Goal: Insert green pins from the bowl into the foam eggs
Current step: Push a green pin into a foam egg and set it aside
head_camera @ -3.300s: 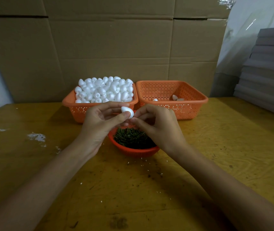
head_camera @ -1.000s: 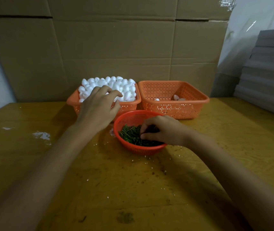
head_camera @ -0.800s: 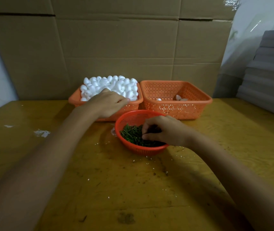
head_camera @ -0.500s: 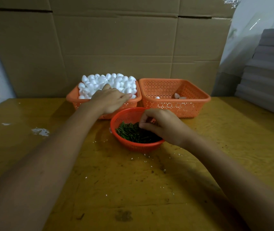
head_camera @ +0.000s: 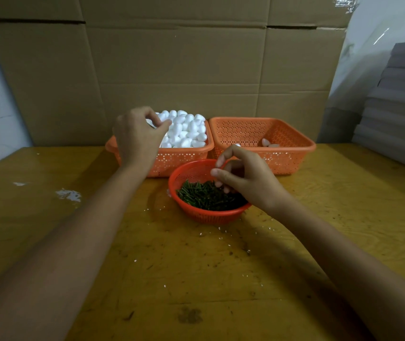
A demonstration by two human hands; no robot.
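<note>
Now raised, the left hand's point(head_camera: 137, 139) grip holds a foam egg point(head_camera: 151, 123), the right hand's point(head_camera: 248, 178) is unreadable; heaped eggs point(head_camera: 189, 130) remain unpinned.

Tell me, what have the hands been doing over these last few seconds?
Both hands let go of the egg they shared. The left hand went back to the full basket and now lifts a foam egg in curled fingers. The right hand dipped into the green pins, then rose, fingertips together; a pin is too thin to see. The other basket and the bowl stayed put.
</note>
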